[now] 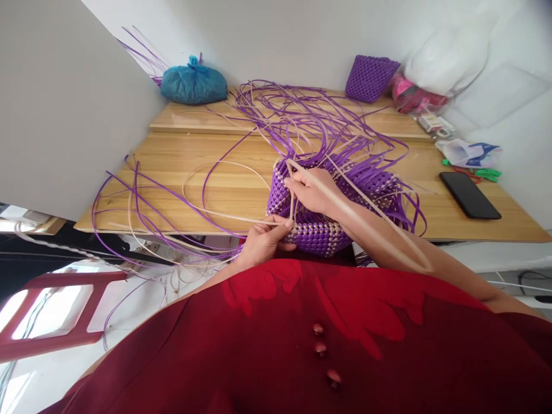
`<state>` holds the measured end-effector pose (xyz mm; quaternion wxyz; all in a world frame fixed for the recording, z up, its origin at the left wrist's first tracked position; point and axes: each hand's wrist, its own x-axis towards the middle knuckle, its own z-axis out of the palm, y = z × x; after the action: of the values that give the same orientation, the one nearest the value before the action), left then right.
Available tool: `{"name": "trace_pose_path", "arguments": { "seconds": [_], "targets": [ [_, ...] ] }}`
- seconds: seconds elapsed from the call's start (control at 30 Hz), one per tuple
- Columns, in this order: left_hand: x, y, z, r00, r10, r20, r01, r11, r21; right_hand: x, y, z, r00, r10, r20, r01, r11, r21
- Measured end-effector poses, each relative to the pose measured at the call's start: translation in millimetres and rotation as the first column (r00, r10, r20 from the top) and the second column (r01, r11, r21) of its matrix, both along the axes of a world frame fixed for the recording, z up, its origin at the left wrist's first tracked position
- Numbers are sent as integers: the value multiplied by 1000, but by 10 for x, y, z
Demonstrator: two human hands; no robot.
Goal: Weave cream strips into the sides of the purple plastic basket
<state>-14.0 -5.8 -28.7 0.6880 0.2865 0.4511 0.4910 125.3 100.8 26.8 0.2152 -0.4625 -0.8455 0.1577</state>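
Wooden table (166,150), knobbly purple basketwork (318,238)

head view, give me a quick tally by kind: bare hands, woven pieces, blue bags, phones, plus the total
Bare hands: 2 (left hand, right hand)
Woven pieces: 2 (purple-and-cream piece at the hands, plain purple piece at the back)
Blue bags: 1 (tied blue bag)
Phones: 1 (black phone)
Total: 6
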Motion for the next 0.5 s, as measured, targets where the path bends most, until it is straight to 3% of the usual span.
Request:
{"name": "trace_pose_path", "arguments": {
  "seconds": [0.07,0.2,0.33,0.43,0.5],
  "targets": [
    [-16,-25,1,1000,-12,15,12,1000,-4,23,81,30,1000,1,9,0,996,-88],
    [-30,-55,0,996,-30,87,29,999,16,104,85,110,991,1,-137,-31,975,-220],
    [-38,-30,-21,995,-58,76,57,998,13,128,-62,96,937,-23,-349,-139,891,-433],
    [-42,-12,-41,998,-60,26,60,998,1,278,-108,213,840,22,-542,-292,860,-418],
    [-46,-8,-55,999,-44,20,44,999,-6,544,-59,457,793,49,-607,-294,904,-311]
  ]
}}
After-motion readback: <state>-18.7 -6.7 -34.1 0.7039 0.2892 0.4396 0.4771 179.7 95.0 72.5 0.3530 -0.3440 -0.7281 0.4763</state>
